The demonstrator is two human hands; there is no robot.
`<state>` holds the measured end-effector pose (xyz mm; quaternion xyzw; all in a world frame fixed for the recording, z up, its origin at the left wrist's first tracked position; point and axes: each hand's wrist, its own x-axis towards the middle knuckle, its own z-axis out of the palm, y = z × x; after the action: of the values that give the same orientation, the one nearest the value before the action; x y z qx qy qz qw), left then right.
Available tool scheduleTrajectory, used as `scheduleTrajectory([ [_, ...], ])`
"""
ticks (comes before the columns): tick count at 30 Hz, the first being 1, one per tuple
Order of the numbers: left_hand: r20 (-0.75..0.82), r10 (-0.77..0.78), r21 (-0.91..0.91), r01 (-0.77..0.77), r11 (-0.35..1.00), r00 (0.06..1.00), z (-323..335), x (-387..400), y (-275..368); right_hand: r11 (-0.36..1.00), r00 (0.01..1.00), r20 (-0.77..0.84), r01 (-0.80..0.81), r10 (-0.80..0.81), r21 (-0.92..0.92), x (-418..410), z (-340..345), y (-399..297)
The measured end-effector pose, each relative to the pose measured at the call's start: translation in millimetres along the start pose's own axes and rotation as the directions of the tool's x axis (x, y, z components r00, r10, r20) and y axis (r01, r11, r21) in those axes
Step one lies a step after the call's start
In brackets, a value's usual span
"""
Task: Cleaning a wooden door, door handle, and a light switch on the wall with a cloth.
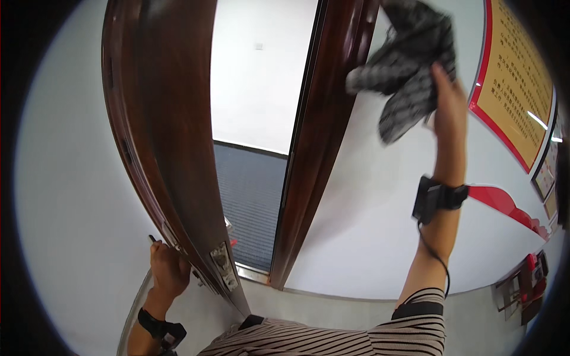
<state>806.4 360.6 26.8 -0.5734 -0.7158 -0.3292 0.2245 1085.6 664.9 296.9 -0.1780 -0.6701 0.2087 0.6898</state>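
Note:
My right hand (449,104) is raised at the upper right and grips a bunched grey-and-black checked cloth (409,66). The cloth is blurred and hangs in front of the wall and part of the door frame (331,102). At the lower left, my left hand (169,269) is closed around the handle (152,239) of a dark brown wooden door (178,111). Most of that handle is hidden by the fingers. A metal lock plate (222,264) shows on the door, to the right of this hand. The door stands ajar.
Through the doorway lie a dark blue-grey ribbed carpet (251,191) and a white wall with a small switch plate (259,46). A yellow, red-bordered board (512,84) bearing writing hangs at right. Below it are a red wall decoration (503,204) and red-and-brown furniture (525,285).

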Motion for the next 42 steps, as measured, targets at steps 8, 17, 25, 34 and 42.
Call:
scheduleTrajectory([
  [8,-0.089,0.015,0.084,-0.007,0.996,0.996,16.9,-16.2,-7.5,0.469,0.647,0.207,0.702,-0.733,-0.536,88.2,66.9,-27.1],
  [17,-0.1,0.032,0.12,-0.02,0.993,0.994,36.0,-26.5,-10.1,0.273,0.686,0.267,0.571,-0.676,-0.775,94.8,115.2,13.7],
  [25,-0.128,-0.217,0.03,0.222,0.975,0.968,48.8,-43.2,26.0,0.436,0.689,0.191,0.623,-0.699,-0.65,62.1,130.8,19.0],
  [34,-0.112,0.036,0.178,-0.016,0.984,0.993,63.3,-30.1,21.6,0.56,0.735,0.298,0.665,-0.609,-0.494,-96.8,80.7,87.2],
  [42,-0.146,-0.121,0.139,0.142,0.98,0.982,48.0,-29.3,48.1,0.908,0.675,0.736,0.28,0.044,-0.311,-199.7,-40.3,99.1],
])
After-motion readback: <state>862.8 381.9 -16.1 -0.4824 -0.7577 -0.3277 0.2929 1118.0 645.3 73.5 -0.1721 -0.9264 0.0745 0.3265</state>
